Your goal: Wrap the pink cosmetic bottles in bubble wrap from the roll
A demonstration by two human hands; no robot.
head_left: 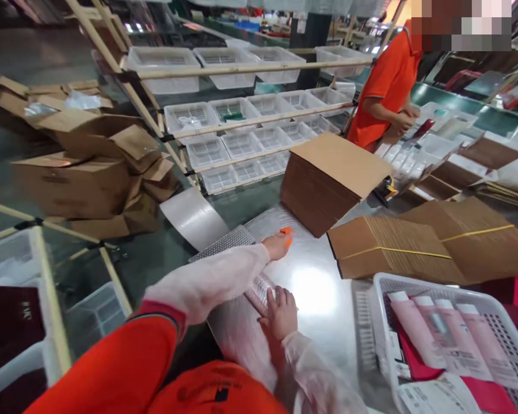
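Observation:
My left hand reaches across a shiny metal tabletop, closed around a small orange object whose kind I cannot make out. Under my left forearm lies a strip of clear bubble wrap, partly hidden by the sleeve. A grey dotted end of similar sheet shows beyond the arm, but whether the two join is hidden. My right hand rests on the near edge of the bubble wrap, palm down, fingers spread. Behind the sheet a curved, smooth pale grey panel hangs past the table edge.
A stack of folded cardboard stands at the table's back. Strapped flat cartons lie to the right. Nearby, a white basket holds several pink tubes. Racked bins, open cartons and a co-worker in orange are beyond.

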